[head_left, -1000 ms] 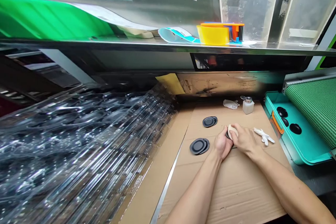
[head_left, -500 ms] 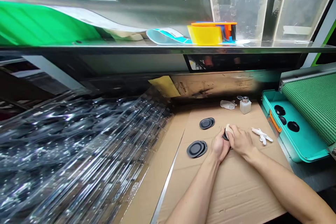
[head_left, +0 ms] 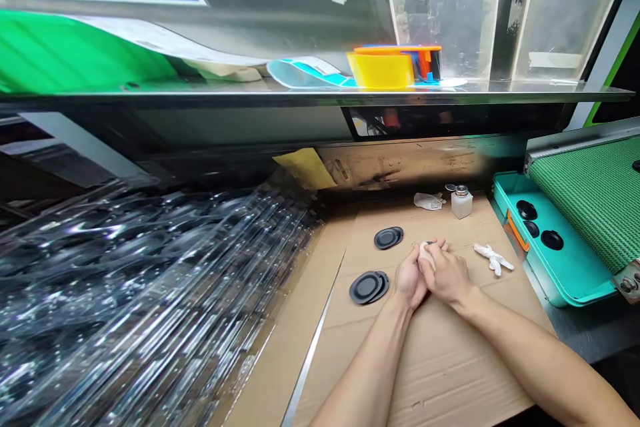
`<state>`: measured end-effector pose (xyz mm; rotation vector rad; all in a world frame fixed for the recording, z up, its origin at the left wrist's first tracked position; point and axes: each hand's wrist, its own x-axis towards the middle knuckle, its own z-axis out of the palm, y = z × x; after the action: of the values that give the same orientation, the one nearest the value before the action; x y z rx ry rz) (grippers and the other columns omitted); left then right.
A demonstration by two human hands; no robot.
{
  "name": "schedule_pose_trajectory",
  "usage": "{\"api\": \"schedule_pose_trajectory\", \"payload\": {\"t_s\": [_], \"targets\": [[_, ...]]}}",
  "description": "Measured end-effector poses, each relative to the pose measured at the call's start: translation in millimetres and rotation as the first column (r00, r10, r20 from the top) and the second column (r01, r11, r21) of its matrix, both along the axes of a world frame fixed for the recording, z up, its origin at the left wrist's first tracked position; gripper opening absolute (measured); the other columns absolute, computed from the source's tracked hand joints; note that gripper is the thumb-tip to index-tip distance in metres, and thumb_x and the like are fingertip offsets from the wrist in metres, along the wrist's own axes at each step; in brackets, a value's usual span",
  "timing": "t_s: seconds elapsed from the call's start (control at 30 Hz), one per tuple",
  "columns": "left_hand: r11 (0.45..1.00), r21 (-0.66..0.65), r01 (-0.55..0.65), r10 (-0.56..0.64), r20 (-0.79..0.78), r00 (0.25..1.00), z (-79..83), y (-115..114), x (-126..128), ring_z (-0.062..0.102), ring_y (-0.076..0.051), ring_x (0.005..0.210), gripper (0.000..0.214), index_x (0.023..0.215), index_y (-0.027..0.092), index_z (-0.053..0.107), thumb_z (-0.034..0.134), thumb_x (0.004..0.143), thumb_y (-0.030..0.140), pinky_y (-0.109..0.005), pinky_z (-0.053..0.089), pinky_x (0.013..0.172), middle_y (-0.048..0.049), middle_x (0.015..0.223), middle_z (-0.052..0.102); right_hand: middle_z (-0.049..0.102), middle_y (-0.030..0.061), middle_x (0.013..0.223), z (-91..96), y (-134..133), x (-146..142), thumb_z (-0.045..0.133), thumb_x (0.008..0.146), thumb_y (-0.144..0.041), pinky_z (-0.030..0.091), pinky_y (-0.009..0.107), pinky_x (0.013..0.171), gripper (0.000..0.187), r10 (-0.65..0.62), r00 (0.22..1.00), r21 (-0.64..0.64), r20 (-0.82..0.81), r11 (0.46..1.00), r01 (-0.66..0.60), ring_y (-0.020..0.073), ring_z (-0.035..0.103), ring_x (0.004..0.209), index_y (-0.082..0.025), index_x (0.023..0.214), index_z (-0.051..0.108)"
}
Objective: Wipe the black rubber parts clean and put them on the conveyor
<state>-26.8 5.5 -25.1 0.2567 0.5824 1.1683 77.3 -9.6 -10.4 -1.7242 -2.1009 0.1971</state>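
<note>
Both of the person's hands meet near the far end of a cardboard sheet (head_left: 450, 373) laid on the counter (head_left: 575, 340). The left hand (head_left: 411, 278) and right hand (head_left: 445, 273) are closed together around a pale, rounded wad (head_left: 427, 252), with the right hand pressing in from the side. A sliver of something dark shows at the wad's far edge, but it is too small to make out. The wad stays off to the far side of the cardboard's middle, held between the palms and fingers.

Just left of the hands lie two stacks of black rounded discs: a smaller stack (head_left: 387, 238) towards the counter's back edge and a larger stack (head_left: 367, 287) nearer the left hand. To the right, well clear of the fingers, sits a crumpled white cloth (head_left: 493, 258). Further back stand a glass pump bottle (head_left: 461, 203) and a white crumpled wipe (head_left: 429, 201).

Past the counter's right edge is a teal tray (head_left: 555, 273) holding black discs (head_left: 527, 209), beside a green mesh belt (head_left: 595, 193). A heap of clear plastic sheets (head_left: 150, 280) fills the left side, and a yellow container (head_left: 380, 70) stands on a steel shelf (head_left: 320, 99) above.
</note>
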Motion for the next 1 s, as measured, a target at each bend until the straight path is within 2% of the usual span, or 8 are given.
{"api": "schedule_pose_trajectory", "payload": {"t_s": [0.1, 0.23, 0.3, 0.4, 0.63, 0.77, 0.93, 1.0], "targets": [[0.999, -0.003, -0.042, 0.042, -0.016, 0.999, 1.4, 0, 0, 0.069, -0.024, 0.111, 0.038, 0.114, 0.009, 0.068, 0.037, 0.104, 0.029, -0.040, 0.053, 0.103, -0.0167, 0.114, 0.073, 0.074, 0.0090, 0.110, 0.3, 7, 10, 0.040, 0.103, -0.041, 0.045, 0.027, 0.075, 0.034, -0.069, 0.997, 0.017, -0.033, 0.997, 0.069, 0.0227, 0.070, 0.093, -0.024, 0.126, 0.058], [0.997, -0.017, -0.078, 0.078, -0.019, 0.997, 2.8, 2, -1, 0.071, -0.023, 0.098, 0.037, 0.107, 0.009, 0.068, 0.037, 0.104, 0.029, -0.044, 0.057, 0.096, -0.0147, 0.102, 0.074, 0.074, 0.0077, 0.111, 3.0, 17, 32, 0.046, 0.100, -0.042, 0.047, 0.029, 0.079, 0.035, -0.180, 0.951, 0.044, -0.253, 0.979, 0.197, 0.0239, 0.070, 0.097, -0.025, 0.128, 0.057], [0.997, -0.020, -0.072, 0.073, 0.004, 0.997, 2.9, 4, -2, 0.071, -0.024, 0.098, 0.038, 0.105, 0.009, 0.068, 0.036, 0.104, 0.030, -0.045, 0.058, 0.095, -0.0149, 0.101, 0.074, 0.075, 0.0062, 0.109, 3.8, 17, 39, 0.049, 0.098, -0.044, 0.048, 0.029, 0.080, 0.036, -0.142, 0.909, 0.045, -0.392, 0.984, 0.173, 0.0233, 0.070, 0.096, -0.026, 0.128, 0.057], [0.998, -0.015, -0.056, 0.056, 0.016, 0.998, 2.6, 6, -4, 0.070, -0.026, 0.105, 0.040, 0.103, 0.009, 0.069, 0.036, 0.104, 0.031, -0.045, 0.056, 0.098, -0.0163, 0.107, 0.073, 0.076, 0.0027, 0.095, 4.0, 10, 38, 0.052, 0.096, -0.046, 0.049, 0.028, 0.076, 0.033, -0.031, 0.862, -0.001, -0.506, 0.999, 0.035, 0.0210, 0.070, 0.088, -0.027, 0.120, 0.062], [0.999, -0.008, 0.036, -0.036, 0.005, 0.999, 3.7, 2, -5, 0.064, -0.029, 0.119, 0.036, 0.109, 0.011, 0.068, 0.042, 0.101, 0.034, -0.049, 0.049, 0.108, -0.0173, 0.124, 0.069, 0.075, -0.0007, 0.095, 8.5, 11, 39, 0.062, 0.087, -0.036, 0.048, 0.024, 0.076, 0.019, 0.211, 0.845, -0.112, -0.492, 0.947, -0.301, 0.0170, 0.068, 0.084, -0.025, 0.097, 0.074], [1.000, 0.013, 0.012, -0.011, -0.025, 1.000, 4.9, 2, -3, 0.065, -0.028, 0.119, 0.033, 0.109, 0.009, 0.068, 0.043, 0.101, 0.029, -0.046, 0.049, 0.109, -0.0191, 0.122, 0.070, 0.077, -0.0002, 0.100, 14.2, 14, 49, 0.063, 0.086, -0.035, 0.048, 0.027, 0.081, 0.020, 0.119, 0.913, -0.098, -0.391, 0.981, -0.170, 0.0190, 0.069, 0.090, -0.027, 0.099, 0.077], [0.999, -0.042, 0.008, -0.008, -0.006, 1.000, 4.0, 4, -4, 0.065, -0.030, 0.120, 0.033, 0.113, 0.009, 0.066, 0.044, 0.100, 0.030, -0.048, 0.050, 0.107, -0.0212, 0.125, 0.068, 0.077, -0.0007, 0.098, 16.5, 12, 53, 0.064, 0.085, -0.035, 0.048, 0.025, 0.077, 0.021, 0.213, 0.911, -0.179, -0.353, 0.940, -0.289, 0.0185, 0.069, 0.090, -0.027, 0.099, 0.078], [0.996, -0.060, -0.070, 0.072, 0.027, 0.997, 3.9, 6, -7, 0.065, -0.030, 0.120, 0.034, 0.114, 0.010, 0.065, 0.040, 0.101, 0.030, -0.048, 0.053, 0.103, -0.0213, 0.128, 0.066, 0.077, 0.0008, 0.099, 16.1, 15, 58, 0.063, 0.087, -0.036, 0.048, 0.025, 0.077, 0.023, 0.131, 0.931, -0.170, -0.342, 0.965, -0.199, 0.0192, 0.069, 0.091, -0.026, 0.101, 0.077]]}}
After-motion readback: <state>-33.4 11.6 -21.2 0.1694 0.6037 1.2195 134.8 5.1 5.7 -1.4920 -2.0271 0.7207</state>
